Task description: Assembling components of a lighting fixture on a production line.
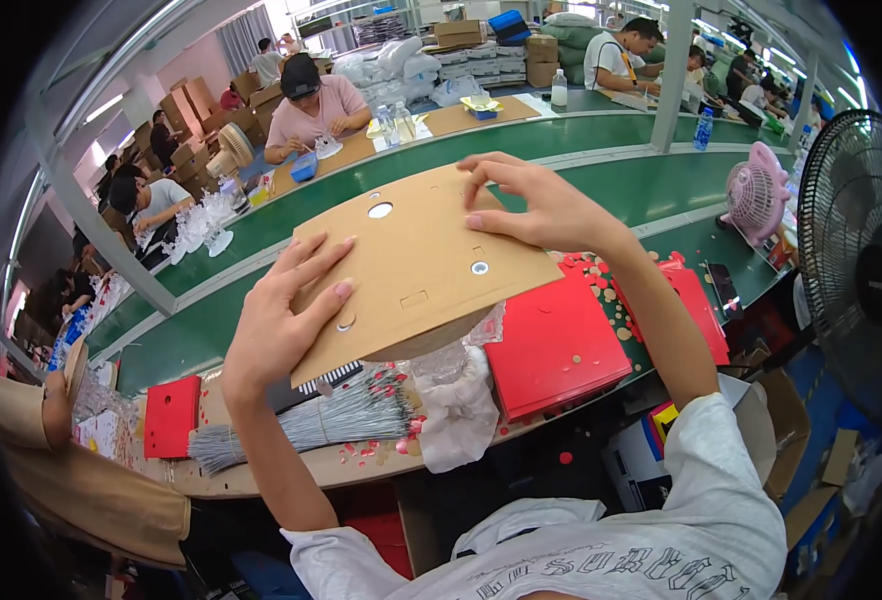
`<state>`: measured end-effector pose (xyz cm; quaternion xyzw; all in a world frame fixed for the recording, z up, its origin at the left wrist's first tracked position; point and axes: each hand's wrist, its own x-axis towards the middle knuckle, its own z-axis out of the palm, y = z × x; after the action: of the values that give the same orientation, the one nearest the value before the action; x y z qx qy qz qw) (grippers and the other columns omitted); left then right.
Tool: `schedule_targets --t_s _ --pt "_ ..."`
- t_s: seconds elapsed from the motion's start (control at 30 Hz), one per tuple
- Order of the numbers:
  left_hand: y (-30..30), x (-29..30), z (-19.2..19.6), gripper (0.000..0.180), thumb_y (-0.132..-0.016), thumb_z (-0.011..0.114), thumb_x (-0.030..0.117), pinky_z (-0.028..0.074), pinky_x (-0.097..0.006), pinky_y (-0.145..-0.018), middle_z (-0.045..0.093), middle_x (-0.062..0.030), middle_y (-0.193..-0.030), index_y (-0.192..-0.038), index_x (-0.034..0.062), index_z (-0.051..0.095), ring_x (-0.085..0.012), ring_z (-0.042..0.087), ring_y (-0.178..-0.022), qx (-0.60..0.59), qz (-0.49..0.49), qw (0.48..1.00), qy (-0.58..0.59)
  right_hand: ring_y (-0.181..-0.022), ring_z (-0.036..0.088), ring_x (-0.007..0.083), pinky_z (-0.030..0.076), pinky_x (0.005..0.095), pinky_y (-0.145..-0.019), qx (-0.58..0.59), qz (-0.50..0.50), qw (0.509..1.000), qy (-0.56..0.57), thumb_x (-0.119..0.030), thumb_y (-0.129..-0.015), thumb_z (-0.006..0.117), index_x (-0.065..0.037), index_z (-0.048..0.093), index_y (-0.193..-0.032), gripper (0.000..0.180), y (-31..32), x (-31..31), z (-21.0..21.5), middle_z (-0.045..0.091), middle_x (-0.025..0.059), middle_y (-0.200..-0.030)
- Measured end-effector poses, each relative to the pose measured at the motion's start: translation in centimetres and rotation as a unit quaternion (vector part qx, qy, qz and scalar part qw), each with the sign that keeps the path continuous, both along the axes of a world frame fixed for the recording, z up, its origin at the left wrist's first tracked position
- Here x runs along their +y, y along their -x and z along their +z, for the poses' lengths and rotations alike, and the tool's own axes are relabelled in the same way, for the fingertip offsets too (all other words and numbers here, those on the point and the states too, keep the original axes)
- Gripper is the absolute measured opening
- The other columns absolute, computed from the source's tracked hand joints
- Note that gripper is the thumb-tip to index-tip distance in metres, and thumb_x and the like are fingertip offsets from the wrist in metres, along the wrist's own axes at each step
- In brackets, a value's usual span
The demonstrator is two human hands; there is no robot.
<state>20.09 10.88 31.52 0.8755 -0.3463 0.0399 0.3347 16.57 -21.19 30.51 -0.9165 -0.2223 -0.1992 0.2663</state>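
Note:
Held up in front of me is a flat brown cardboard sheet (411, 245) with round holes and small cut slots. My left hand (283, 310) grips it at the left edge, its fingers lying on the upper face. At the far right corner my right hand (541, 205) holds it, thumb on top and fingers curled at the edge. Crumpled clear plastic and a white cloth-like bag (456, 410) show below the sheet's near edge; the sheet hides part of them.
On the bench are a bundle of grey wire ties (311, 425), a stack of red sheets (561, 350), a smaller red pile (172, 415) and red and tan discs. A green conveyor (601, 140) runs beyond. Fans (856, 255) stand at right; a person (311, 110) works opposite.

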Motion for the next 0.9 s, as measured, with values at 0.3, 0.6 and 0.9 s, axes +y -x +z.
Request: schedule_targets --t_s 0.3,0.6,0.9 --pt "-4.0 1.9 -1.9 0.038 -0.088 0.068 0.022 0.041 -0.031 -0.101 0.063 -0.0110 -0.122 -0.121 0.0039 0.064 -0.0177 0.058 -0.114 0.080 0.008 0.983 0.166 -0.139 0.042 0.0299 0.035 0.0400 -0.112 0.100 0.059 0.993 -0.033 -0.036 -0.098 0.055 -0.014 0.060 -0.134 0.043 -1.6 1.2 -0.1 0.048 0.0131 -0.148" --pt "-6.9 0.1 -4.9 0.059 -0.088 0.066 0.017 0.040 -0.026 -0.100 0.048 -0.0143 -0.140 -0.141 0.0013 0.047 -0.0164 0.052 -0.119 0.249 -0.083 0.895 0.361 -0.120 0.057 0.0320 0.043 0.0373 -0.103 0.083 0.038 0.994 0.056 -0.028 -0.097 0.057 -0.006 0.064 -0.126 0.037 -0.4 1.7 2.6 0.058 0.0153 -0.135" --pt "-6.6 0.8 -3.5 0.055 -0.089 0.064 0.023 0.021 -0.034 -0.116 0.032 -0.0241 -0.156 -0.139 0.0038 0.054 -0.0263 0.019 -0.150 0.185 -0.046 0.953 0.234 -0.132 0.048 0.0322 0.035 0.0372 -0.111 0.047 0.027 0.990 0.126 -0.029 -0.102 0.045 -0.009 0.055 -0.138 0.042 -1.0 1.8 1.0 0.047 0.0147 -0.146"
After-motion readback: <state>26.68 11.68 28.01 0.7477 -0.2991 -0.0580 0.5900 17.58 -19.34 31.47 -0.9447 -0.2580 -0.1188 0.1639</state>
